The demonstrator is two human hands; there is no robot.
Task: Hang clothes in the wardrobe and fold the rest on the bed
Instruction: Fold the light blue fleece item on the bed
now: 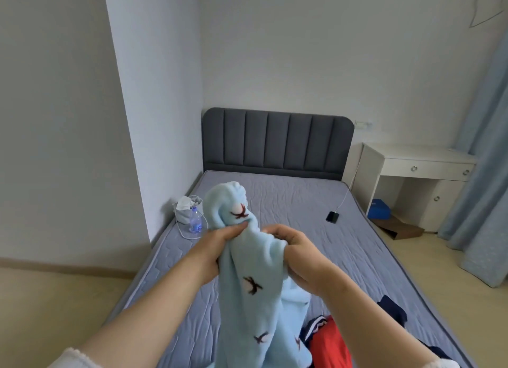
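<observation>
Fleece garment [255,299], light blue with dark bird-like motifs, is held up over the near half of the bed [330,230], its lower part hanging toward the mattress. Left hand [220,246] grips a gathered bunch of it, thumb lying along the fabric. Right hand [291,252] grips the fabric just beside it, fingers curled in. Red garment [330,343] and navy garment [391,310] lie crumpled at the bed's near right corner. Water bottle [195,220] and grey pouch [188,208] stand at the bed's left edge. Phone [332,217], on a white cable, lies near the bed's right edge. White worktop [417,158] stands right of the bed's headboard [277,142].
</observation>
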